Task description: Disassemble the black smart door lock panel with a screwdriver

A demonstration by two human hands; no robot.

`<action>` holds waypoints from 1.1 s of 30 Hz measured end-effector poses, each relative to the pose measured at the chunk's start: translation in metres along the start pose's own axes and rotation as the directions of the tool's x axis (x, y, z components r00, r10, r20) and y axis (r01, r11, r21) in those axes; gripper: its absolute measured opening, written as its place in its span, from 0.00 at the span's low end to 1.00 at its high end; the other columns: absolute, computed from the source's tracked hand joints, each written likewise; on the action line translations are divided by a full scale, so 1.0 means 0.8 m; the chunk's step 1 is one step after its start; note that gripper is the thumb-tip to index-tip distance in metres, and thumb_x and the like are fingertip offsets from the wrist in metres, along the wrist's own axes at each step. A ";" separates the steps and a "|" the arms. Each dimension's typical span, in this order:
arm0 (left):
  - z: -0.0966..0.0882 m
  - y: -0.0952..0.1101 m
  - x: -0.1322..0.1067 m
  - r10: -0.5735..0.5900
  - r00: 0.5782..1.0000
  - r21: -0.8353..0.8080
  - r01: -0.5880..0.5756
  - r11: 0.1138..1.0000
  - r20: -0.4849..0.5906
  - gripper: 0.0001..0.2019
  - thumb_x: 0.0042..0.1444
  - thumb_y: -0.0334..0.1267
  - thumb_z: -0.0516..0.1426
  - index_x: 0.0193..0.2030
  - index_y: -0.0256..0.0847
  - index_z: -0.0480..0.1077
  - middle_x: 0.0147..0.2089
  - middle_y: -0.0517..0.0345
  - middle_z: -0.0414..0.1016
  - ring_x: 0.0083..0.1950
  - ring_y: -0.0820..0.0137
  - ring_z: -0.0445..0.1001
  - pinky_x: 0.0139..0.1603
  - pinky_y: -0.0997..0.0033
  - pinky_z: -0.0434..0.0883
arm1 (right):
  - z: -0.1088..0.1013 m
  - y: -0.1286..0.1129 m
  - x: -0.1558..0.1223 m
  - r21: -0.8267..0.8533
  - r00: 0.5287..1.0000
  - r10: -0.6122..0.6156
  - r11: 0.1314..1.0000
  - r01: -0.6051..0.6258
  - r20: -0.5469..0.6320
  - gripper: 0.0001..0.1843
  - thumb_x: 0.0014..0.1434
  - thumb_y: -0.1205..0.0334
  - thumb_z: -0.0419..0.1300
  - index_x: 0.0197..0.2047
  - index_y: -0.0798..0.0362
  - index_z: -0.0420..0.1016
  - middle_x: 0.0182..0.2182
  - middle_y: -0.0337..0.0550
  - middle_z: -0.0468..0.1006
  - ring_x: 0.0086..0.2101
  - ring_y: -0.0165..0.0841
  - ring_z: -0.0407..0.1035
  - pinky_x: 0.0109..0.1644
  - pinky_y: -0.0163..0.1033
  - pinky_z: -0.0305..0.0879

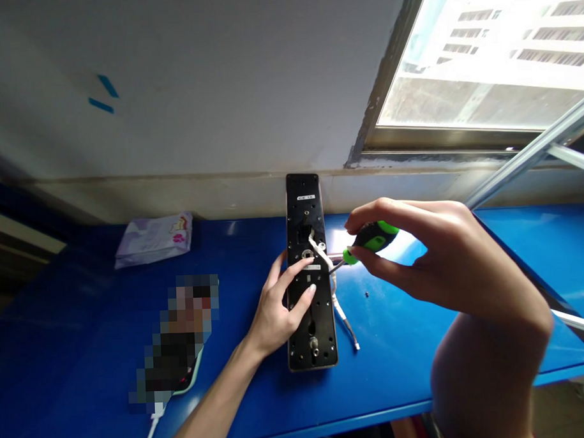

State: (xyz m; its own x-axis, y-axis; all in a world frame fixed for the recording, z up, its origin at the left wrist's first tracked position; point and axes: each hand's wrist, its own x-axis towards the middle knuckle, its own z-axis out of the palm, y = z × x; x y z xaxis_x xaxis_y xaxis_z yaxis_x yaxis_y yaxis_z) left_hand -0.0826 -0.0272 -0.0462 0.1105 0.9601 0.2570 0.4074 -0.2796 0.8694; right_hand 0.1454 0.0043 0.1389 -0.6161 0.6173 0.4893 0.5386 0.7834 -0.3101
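A long black door lock panel [302, 218] lies on the blue table, its underside with screw holes and metal posts facing up. My left hand [280, 309] grips it at the left edge, thumb and a finger pressed on its face and other fingers partly hidden at the side. My right hand [432, 252] pinches a green and black screwdriver [369, 242], whose tip meets the panel's right edge near the middle. From the panel runs a white-wrapped cable [340, 310], ending in a small white connector. One tiny dark screw [367, 294] rests on the table to the right.
On the left of the blue table [254, 246] lie a phone [181, 338], blurred out, with a white charging cable [153, 428], and a pale purple packet [153, 240]. A wall stands behind. Metal bars [529, 150] slant in front of the window at right.
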 end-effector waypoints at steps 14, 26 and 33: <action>0.000 0.001 -0.003 -0.012 1.000 -0.037 0.012 0.999 0.008 0.21 0.67 0.44 0.60 0.66 0.53 0.72 0.77 0.54 0.59 0.74 0.54 0.66 0.76 0.50 0.65 | -0.008 -0.005 -0.001 -0.043 0.997 0.022 0.999 -0.025 -0.072 0.05 0.66 0.65 0.64 0.45 0.53 0.76 0.33 0.36 0.82 0.29 0.25 0.76 0.36 0.32 0.72; -0.002 -0.007 -0.005 -0.022 1.000 -0.234 0.026 0.972 0.020 0.16 0.69 0.42 0.57 0.62 0.50 0.74 0.76 0.52 0.60 0.74 0.55 0.65 0.76 0.51 0.63 | -0.006 -0.002 -0.004 -0.005 0.997 0.047 0.999 -0.047 0.066 0.05 0.63 0.67 0.64 0.43 0.53 0.76 0.31 0.34 0.81 0.27 0.24 0.72 0.33 0.31 0.69; -0.007 0.003 -0.002 -0.061 0.998 -0.285 0.064 0.956 0.018 0.15 0.71 0.43 0.53 0.57 0.48 0.76 0.74 0.53 0.63 0.75 0.54 0.63 0.78 0.49 0.59 | -0.002 -0.010 0.000 0.019 0.999 -0.003 1.000 0.002 0.051 0.03 0.64 0.68 0.64 0.42 0.54 0.76 0.31 0.36 0.81 0.27 0.25 0.72 0.33 0.31 0.70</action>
State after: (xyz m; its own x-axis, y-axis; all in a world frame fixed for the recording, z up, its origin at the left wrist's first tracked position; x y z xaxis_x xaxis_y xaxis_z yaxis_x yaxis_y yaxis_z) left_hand -0.0872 -0.0295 -0.0423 0.1021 0.9754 0.1956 0.1381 -0.2086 0.9682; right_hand 0.1421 -0.0020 0.1422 -0.6461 0.6179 0.4481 0.5265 0.7858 -0.3244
